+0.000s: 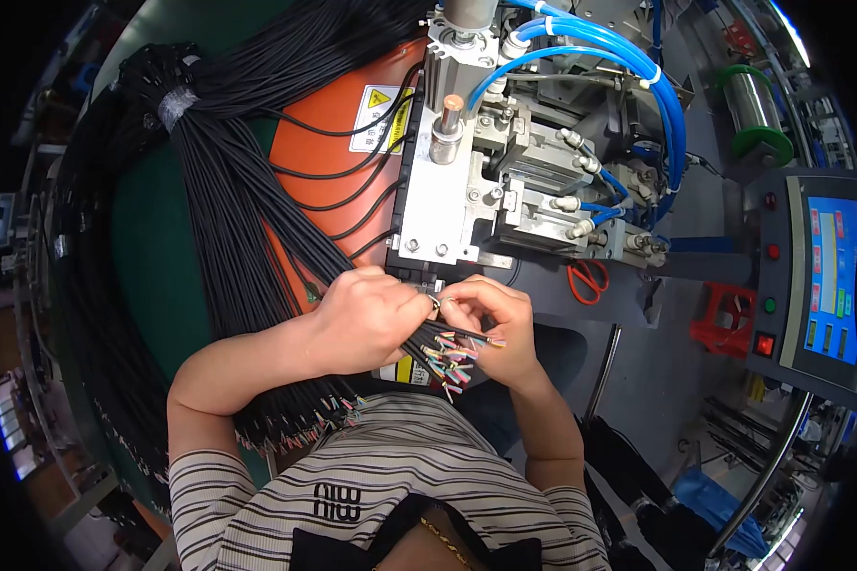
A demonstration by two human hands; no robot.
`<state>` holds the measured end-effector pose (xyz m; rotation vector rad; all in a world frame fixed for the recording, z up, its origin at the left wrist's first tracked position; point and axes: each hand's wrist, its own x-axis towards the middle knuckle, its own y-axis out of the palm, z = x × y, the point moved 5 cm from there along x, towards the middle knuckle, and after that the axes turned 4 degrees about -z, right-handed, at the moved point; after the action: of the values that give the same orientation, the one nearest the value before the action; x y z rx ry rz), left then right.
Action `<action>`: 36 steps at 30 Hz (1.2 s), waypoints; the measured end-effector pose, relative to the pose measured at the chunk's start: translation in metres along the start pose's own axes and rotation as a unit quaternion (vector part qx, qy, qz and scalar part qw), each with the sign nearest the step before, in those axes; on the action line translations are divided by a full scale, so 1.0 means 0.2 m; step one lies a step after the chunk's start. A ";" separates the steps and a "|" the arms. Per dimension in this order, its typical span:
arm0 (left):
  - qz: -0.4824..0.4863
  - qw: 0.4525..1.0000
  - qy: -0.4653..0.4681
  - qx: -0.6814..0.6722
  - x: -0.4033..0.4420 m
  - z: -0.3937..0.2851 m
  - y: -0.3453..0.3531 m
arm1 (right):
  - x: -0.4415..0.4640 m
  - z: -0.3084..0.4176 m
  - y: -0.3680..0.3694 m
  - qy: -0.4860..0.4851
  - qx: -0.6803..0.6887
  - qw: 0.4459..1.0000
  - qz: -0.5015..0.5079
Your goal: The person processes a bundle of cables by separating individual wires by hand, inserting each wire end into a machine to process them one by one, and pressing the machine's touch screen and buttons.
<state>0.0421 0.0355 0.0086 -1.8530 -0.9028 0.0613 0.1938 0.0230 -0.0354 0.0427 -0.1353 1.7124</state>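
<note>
My left hand (pixel 369 319) is closed, with black cables (pixel 432 331) coming out beside its fingers. Their stripped ends fan out into thin coloured wires (pixel 452 357) between my two hands. My right hand (pixel 497 319) is pinched near the left fingertips, at a small shiny piece (pixel 435 303); what exactly its fingers grip is too small to make out. Both hands are just in front of the machine's metal plate (pixel 435 205).
A large tied bundle of black cables (pixel 229 190) lies over the orange surface (pixel 309 152) on my left. Blue air hoses (pixel 671 114) curve above the machine's cylinders. Red-handled scissors (pixel 588 283) lie behind my right hand. A control panel with a screen (pixel 828 281) stands at right.
</note>
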 end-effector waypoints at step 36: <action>0.009 0.999 -0.017 0.038 -0.03 -0.01 -0.03 | 0.01 0.12 0.04 -0.153 -0.331 0.929 -0.057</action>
<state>0.0355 0.0318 0.0126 -1.7956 -0.8948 0.1372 0.1854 0.0211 -0.0121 -0.1817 -0.9184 1.4591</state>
